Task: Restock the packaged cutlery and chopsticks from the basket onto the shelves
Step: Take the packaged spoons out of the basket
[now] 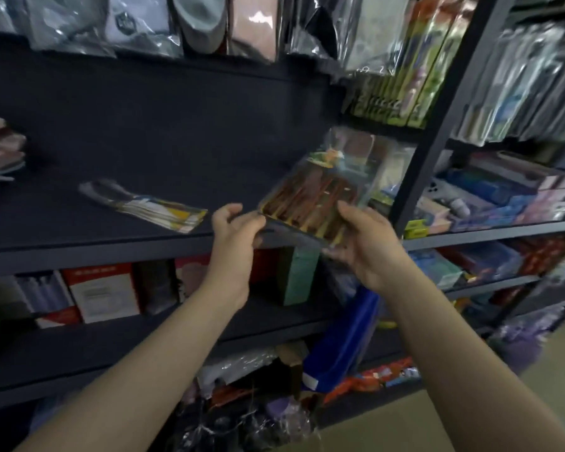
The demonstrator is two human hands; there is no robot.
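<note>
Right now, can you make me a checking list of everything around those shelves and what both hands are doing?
Surface: dark shelf, mostly bare, front edge showing.
Job's things: chopstick pack held tilted over the shelf's right end; flat cutlery pack lying on the shelf.
Clutter: boxes on the shelf below; bagged goods above.
Hands: left hand pinches the pack's near corner; right hand grips its near end.
Cables: nothing seen.
Surroundings: neighbouring rack of packaged goods; blue bag below; no basket seen.
</note>
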